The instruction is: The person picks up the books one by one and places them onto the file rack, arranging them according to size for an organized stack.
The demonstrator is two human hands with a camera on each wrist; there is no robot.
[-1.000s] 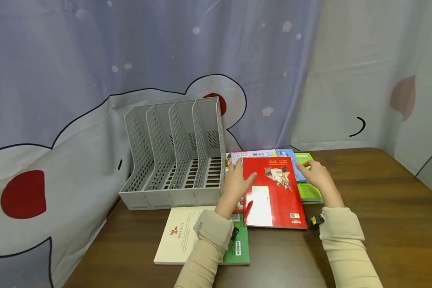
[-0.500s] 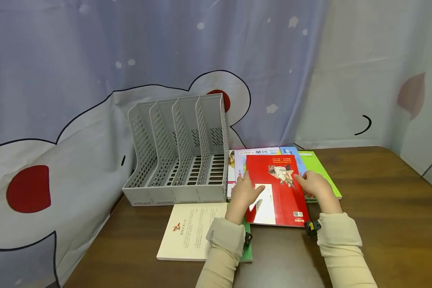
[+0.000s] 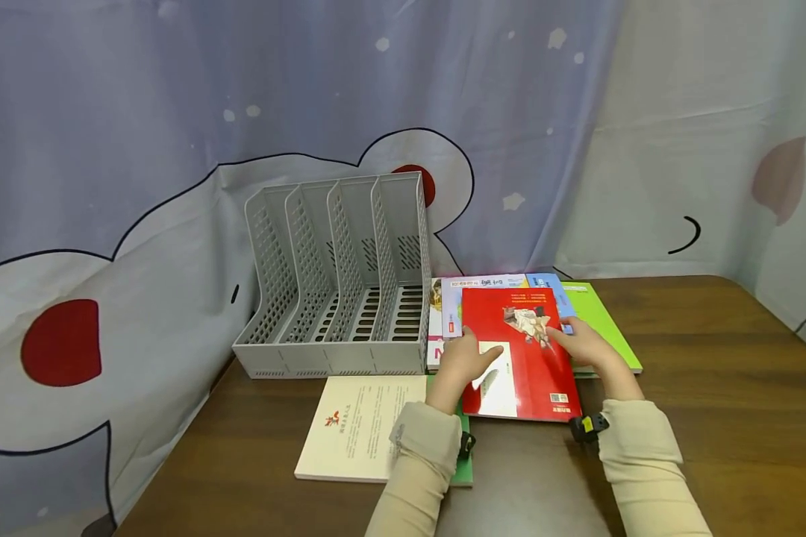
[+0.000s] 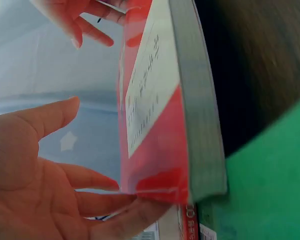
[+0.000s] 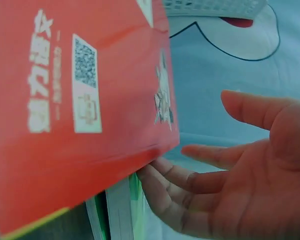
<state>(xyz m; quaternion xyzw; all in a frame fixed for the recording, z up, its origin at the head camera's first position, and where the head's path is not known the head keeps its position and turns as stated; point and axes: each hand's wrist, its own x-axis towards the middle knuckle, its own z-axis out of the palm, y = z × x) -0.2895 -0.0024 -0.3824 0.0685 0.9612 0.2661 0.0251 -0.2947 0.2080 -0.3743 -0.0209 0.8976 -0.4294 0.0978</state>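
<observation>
A thick red book [image 3: 524, 380] with a white label and a small picture lies on top of several other books. My left hand [image 3: 462, 365] is at its left edge; in the left wrist view, straight fingers [image 4: 97, 202] touch the book's edge while the thumb stays apart. At the right edge is my right hand [image 3: 589, 347]. In the right wrist view, its relaxed fingertips [image 5: 157, 172] touch the red book's edge from beneath, thumb raised clear of the cover. Under the red book show a lilac-and-white book [image 3: 451, 306], a blue book [image 3: 556, 287] and a bright green book [image 3: 598, 321].
A grey file holder [image 3: 329, 359] with several upright compartments stands left of the stack. In front of it lie a cream book [image 3: 356, 432] and a darker green book [image 3: 465, 470], partly behind my left sleeve. A curtain [image 3: 309, 74] hangs behind the wooden table [image 3: 712, 373].
My left hand has moved right and toward me along the red book's left edge. My right hand has come slightly nearer. The bright green book has shifted to the right; the view has moved slightly.
</observation>
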